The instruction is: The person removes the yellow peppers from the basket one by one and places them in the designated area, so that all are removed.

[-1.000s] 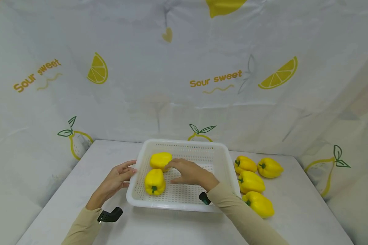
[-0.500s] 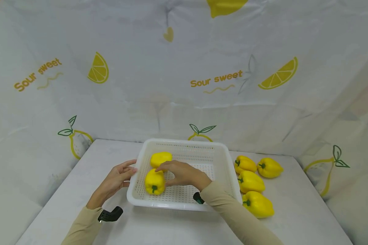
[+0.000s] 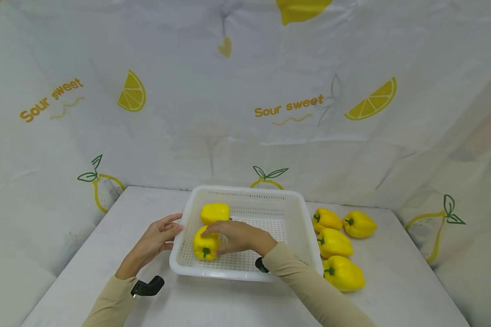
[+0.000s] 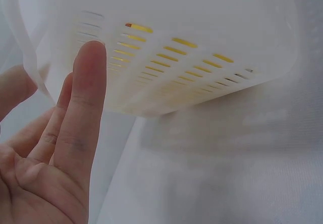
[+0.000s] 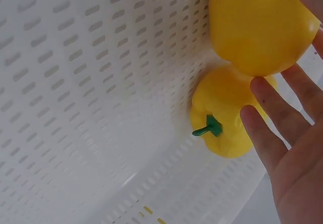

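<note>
A white slotted plastic basket point(image 3: 233, 274) stands on the table with two yellow bell peppers inside, toward its left end. My left hand point(image 3: 157, 237) holds the basket's left rim; in the left wrist view, the straight fingers point(image 4: 83, 103) lie along its outer wall. My right hand point(image 3: 243, 237) reaches into the basket and grips the nearer bell pepper point(image 3: 201, 247), fingers over its top and thumb at its right side. That pepper's green stem faces me. Just behind it lies the other bell pepper point(image 3: 214, 212), whose stem point(image 5: 212, 127) shows in the right wrist view.
Several more yellow bell peppers point(image 3: 335, 243) lie on the white table point(image 3: 401, 281) just right of the basket, some close to its wall. A white lemon-print cloth point(image 3: 188, 113) hangs behind the table and at its sides.
My right hand has moved left and toward me, from beside the farther bell pepper onto the nearer one, and has closed round it. My left hand and the basket have stayed put.
</note>
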A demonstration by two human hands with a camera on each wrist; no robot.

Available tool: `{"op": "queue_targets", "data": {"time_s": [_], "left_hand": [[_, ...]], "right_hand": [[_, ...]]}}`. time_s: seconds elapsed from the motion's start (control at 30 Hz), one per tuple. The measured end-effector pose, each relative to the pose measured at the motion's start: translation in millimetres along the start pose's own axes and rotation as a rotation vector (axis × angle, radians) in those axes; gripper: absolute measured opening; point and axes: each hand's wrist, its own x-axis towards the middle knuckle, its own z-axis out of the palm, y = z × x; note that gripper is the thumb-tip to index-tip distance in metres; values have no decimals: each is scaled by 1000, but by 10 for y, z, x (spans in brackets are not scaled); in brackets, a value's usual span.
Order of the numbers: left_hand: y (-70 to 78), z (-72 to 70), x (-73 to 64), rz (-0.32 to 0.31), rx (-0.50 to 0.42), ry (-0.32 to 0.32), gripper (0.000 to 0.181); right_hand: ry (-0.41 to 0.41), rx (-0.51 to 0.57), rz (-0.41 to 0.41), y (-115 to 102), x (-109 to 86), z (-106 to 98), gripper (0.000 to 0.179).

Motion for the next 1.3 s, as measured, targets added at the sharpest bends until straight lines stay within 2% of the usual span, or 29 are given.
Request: {"op": "queue_targets", "data": {"time_s": [0.2,0.43,0.67,1.0,1.3], "left_hand": [[1,8,-2,2,2,-3,69],[16,9,-2,-3,-4,0,69],[20,15,1,5,-17,-9,68],[15,5,-2,15,-19,-14,68],[-5,-1,0,20,-24,-17,67]], "right_hand": [[-12,0,35,-23,-2,6,52],[-9,4,107,-32,-2,0,62],[-2,61,117,-28,-12,-15,62],[-87,63,136,24,-47,-7,72],[-103,68,152,37,-67,-16,75]]}}
